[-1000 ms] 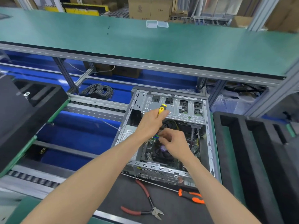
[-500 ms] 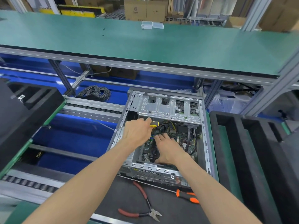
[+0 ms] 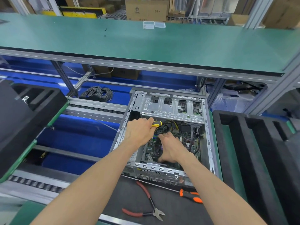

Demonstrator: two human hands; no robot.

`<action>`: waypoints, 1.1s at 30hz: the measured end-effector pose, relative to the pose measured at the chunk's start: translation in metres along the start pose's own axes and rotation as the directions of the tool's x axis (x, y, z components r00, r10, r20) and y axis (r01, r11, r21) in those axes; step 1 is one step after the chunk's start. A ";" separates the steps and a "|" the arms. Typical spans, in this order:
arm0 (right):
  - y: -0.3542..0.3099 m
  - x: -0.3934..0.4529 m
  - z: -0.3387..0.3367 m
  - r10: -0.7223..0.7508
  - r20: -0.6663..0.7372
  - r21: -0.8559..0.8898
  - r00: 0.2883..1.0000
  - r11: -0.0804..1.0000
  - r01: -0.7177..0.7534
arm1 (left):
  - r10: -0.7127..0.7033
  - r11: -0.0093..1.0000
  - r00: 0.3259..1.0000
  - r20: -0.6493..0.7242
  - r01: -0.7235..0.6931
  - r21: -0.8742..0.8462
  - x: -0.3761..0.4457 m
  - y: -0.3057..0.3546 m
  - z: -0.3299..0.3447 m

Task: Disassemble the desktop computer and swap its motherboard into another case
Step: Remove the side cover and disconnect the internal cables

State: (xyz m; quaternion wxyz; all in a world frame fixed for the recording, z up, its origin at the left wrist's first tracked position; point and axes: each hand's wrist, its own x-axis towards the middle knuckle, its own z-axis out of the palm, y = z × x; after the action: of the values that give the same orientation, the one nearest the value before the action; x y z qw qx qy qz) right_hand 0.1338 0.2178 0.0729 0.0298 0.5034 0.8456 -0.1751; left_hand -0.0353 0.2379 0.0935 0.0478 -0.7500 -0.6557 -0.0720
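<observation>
Head view: case (image 3: pixel 164 109), a grey sheet-metal box lying open on its side on a dark mat (image 3: pixel 175 210) at centre, holds a green motherboard (image 3: pixel 186 137) with black and yellow cables (image 3: pixel 168 125) at its far end. Left hand (image 3: pixel 139 132) grips a yellow-and-black screwdriver (image 3: pixel 156 123) over the case's left wall. Right hand (image 3: pixel 170 148) reaches down onto the board; its fingertips are hidden, so its grasp cannot be told. Red-handled cutters (image 3: pixel 146 207) and an orange-handled screwdriver (image 3: pixel 186 192) lie on the mat's near part.
</observation>
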 end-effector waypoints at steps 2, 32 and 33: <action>-0.001 0.000 0.000 0.000 -0.005 0.001 1.000 1.000 0.000 | 0.000 1.000 1.000 -0.003 0.000 0.003 0.000 0.000 0.000; 0.001 0.000 -0.003 0.052 0.010 -0.024 0.999 0.998 -0.052 | -0.019 1.000 1.000 -0.003 0.018 -0.011 0.002 -0.002 0.002; 0.001 0.000 -0.004 0.050 0.014 -0.040 0.999 0.998 -0.050 | -0.017 1.000 1.000 -0.004 0.017 -0.010 0.002 -0.002 0.001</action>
State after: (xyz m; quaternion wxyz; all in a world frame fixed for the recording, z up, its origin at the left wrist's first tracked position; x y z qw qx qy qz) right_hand 0.1350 0.2197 0.0760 0.0505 0.5225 0.8358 -0.1612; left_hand -0.0366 0.2401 0.0924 0.0448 -0.7445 -0.6616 -0.0771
